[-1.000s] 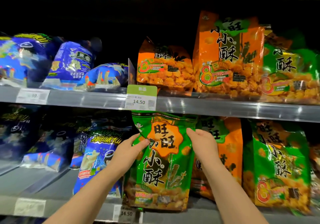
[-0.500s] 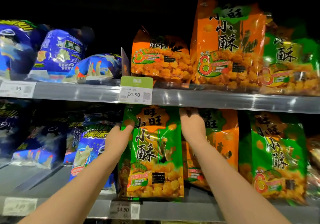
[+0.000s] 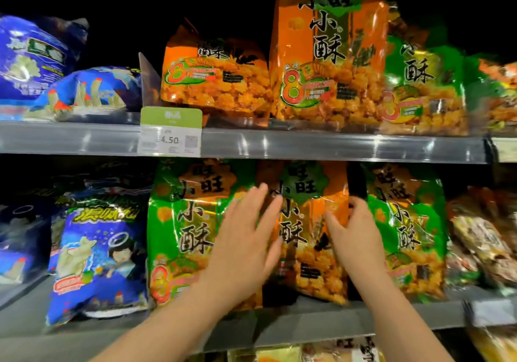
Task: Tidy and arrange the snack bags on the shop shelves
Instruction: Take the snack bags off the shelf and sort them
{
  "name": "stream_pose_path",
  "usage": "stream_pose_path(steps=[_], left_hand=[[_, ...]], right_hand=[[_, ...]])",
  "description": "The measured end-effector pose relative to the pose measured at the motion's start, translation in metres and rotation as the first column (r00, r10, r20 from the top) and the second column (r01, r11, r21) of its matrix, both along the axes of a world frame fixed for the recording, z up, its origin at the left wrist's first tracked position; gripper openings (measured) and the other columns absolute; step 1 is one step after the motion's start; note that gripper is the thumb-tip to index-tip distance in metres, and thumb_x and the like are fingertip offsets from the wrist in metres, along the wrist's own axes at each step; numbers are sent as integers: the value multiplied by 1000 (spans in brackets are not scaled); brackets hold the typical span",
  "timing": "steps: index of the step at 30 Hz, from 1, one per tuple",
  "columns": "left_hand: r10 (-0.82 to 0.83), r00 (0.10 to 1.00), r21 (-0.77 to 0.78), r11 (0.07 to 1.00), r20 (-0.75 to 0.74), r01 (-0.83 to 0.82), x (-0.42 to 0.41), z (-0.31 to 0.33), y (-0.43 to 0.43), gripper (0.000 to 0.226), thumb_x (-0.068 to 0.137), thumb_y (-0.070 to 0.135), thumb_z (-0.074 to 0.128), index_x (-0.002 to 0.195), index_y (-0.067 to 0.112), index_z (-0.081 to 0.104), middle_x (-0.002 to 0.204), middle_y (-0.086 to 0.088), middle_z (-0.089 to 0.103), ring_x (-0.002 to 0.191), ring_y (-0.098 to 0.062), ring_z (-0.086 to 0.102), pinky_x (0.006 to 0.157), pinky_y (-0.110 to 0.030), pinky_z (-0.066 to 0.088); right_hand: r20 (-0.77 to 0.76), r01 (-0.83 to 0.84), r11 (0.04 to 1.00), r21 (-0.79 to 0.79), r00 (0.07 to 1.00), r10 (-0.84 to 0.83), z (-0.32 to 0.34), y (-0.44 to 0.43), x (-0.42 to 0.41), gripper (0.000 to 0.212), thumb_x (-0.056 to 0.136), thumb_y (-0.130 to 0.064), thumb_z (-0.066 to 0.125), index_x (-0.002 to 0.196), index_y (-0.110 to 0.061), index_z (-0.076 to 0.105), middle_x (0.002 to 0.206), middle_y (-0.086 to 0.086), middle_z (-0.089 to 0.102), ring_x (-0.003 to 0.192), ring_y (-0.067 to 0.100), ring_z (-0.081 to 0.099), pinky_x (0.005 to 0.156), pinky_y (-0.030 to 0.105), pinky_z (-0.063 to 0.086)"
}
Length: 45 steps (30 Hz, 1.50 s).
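On the lower shelf (image 3: 335,322) a green snack bag (image 3: 184,227) stands upright at the left. An orange snack bag (image 3: 310,230) stands to its right, and another green bag (image 3: 405,230) stands further right. My left hand (image 3: 246,238) is spread with straight fingers, over the seam between the left green bag and the orange bag. My right hand (image 3: 352,233) curls its fingers round the orange bag's right edge. Both forearms reach up from the bottom of the view.
The upper shelf (image 3: 307,145) carries orange bags (image 3: 327,54) and a green bag (image 3: 422,87), with a 14.50 price tag (image 3: 170,132) on its rail. Blue snack bags (image 3: 98,255) fill the left of both shelves. Brownish packets (image 3: 481,241) lie at far right.
Both hands let go of the green bag, which now stands on the lower shelf. They shifted right to the orange bag; the view also moved closer.
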<state>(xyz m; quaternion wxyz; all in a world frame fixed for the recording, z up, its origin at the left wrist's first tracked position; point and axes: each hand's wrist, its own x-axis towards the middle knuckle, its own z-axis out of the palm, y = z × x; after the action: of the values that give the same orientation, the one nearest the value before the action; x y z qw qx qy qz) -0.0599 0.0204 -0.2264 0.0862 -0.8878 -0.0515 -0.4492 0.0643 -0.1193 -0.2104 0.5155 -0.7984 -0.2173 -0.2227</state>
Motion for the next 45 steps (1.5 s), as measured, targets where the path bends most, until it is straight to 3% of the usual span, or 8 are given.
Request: stream_pose_path(steps=[3,6,11,17,22,40,43,45], left_hand=[[-86,992,-104,992,-97,76,17,-12,-29,61,89,40,38,144,17,27,152,-8,26,136,-20,31,108,-29,23],[-212,977,-400,898,-28,183,31,-17,-46,68,96,38,37,148,27,-5,155,9,-14,143,-7,3,105,-14,6],[-241,969,-697,687,48,205,44,-23,-47,71,96,41,38,148,28,-8,157,5,-12,144,-9,-5,108,-19,6],[-226,963,-752,606,149,259,44,-24,-46,69,96,40,36,149,25,-5,158,5,-8,143,-7,-4,105,-16,0],[-240,953,-766,572,184,292,41,-22,-49,67,95,43,34,149,26,-3,158,5,-6,143,-7,-4,106,-18,1],[-158,931,-886,289,330,363,43,2,-51,53,99,42,27,148,23,20,153,2,26,141,-20,23,113,-40,20],[-127,902,-879,205,412,430,41,8,-46,34,99,40,29,98,26,60,105,1,61,106,-25,53,94,-41,38],[-75,887,-864,205,455,460,39,9,-40,48,97,45,29,76,13,58,79,-6,61,82,-27,58,85,-44,45]], right_hand=[[11,79,979,-188,997,-78,-12,-5,4,31,90,-44,54,101,-17,44,97,3,60,90,26,60,67,32,43],[95,29,975,-220,995,-8,-10,-6,9,29,95,-39,48,75,-20,38,72,-3,53,67,19,52,55,30,34],[150,-164,980,-114,972,181,-7,-2,8,35,96,-28,46,64,-17,36,59,-5,41,54,10,36,51,27,29],[184,-379,920,102,916,357,-8,1,1,38,94,-16,52,60,-17,36,57,-7,35,52,3,33,50,16,30],[204,-329,896,299,939,277,15,-2,-3,39,91,-9,52,57,-17,36,55,-6,35,47,1,32,47,14,30],[233,-343,848,403,935,268,-12,-49,-45,34,88,-18,52,57,-14,38,52,-8,35,48,4,30,46,15,25],[260,-363,821,441,927,270,-26,-55,-63,32,82,-26,50,56,-17,34,48,-9,37,46,3,31,45,12,26],[292,-353,789,502,928,230,-35,-59,-74,35,79,-35,52,55,-18,32,49,-8,38,46,2,29,46,12,25]])
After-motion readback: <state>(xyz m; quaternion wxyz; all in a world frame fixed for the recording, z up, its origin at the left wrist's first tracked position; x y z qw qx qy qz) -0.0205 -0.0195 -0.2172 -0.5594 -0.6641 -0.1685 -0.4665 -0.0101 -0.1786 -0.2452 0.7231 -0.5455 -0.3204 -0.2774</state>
